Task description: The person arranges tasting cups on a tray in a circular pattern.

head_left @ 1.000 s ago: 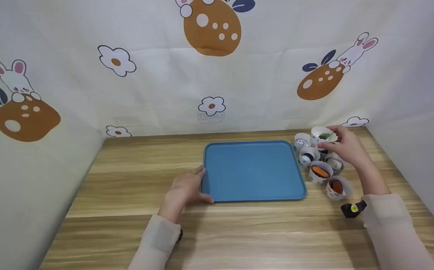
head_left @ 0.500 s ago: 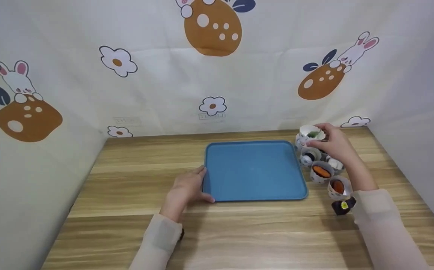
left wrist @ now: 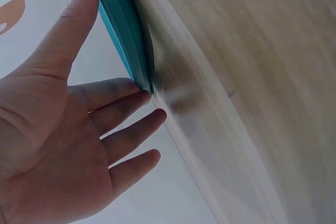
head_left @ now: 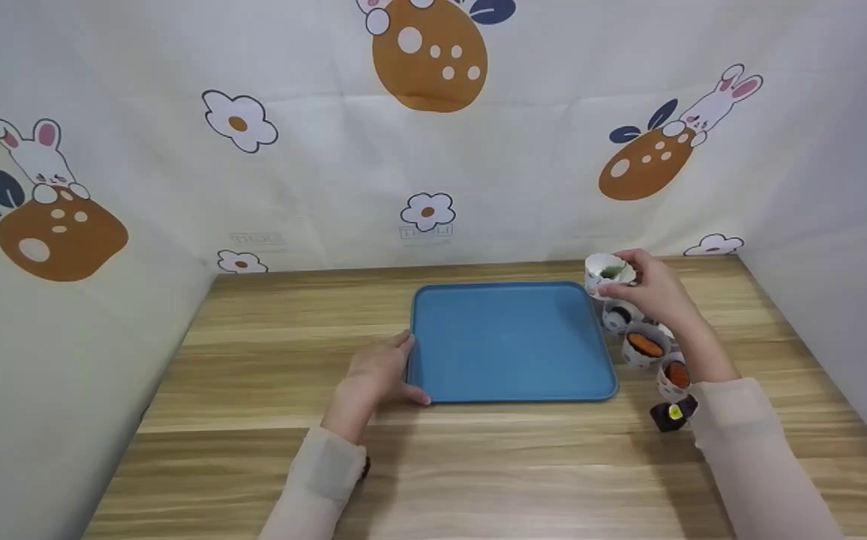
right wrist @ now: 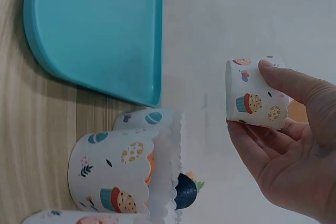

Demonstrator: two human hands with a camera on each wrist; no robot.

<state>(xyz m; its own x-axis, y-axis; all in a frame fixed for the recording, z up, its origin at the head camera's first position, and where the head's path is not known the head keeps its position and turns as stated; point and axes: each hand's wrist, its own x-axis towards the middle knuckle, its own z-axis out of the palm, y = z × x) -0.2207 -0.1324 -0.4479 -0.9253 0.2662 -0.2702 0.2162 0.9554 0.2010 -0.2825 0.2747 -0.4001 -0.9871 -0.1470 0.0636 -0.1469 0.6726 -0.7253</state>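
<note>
My right hand (head_left: 655,289) pinches a printed paper baking cup (head_left: 608,276) with a scalloped rim and something green inside. In the right wrist view the cup (right wrist: 254,95) is held up off the table, thumb on one side and fingers on the other. It is near the far right corner of a blue rectangular tray (head_left: 512,341). My left hand (head_left: 377,375) rests at the tray's left edge. In the left wrist view its extended fingers (left wrist: 131,142) touch the tray's side (left wrist: 123,30), with the thumb along its rim.
Several more paper cups stand by the tray's right side, one with an orange-topped piece (head_left: 645,345) and one with a reddish piece (head_left: 677,375). Everything lies on a wood-grain table (head_left: 276,405). A patterned cloth (head_left: 321,172) hangs behind. A black device (head_left: 670,414) shows at my right cuff.
My right hand has carried the paper cup leftward, from above the other cups to near the tray's far right corner. My left hand stays at the tray's edge.
</note>
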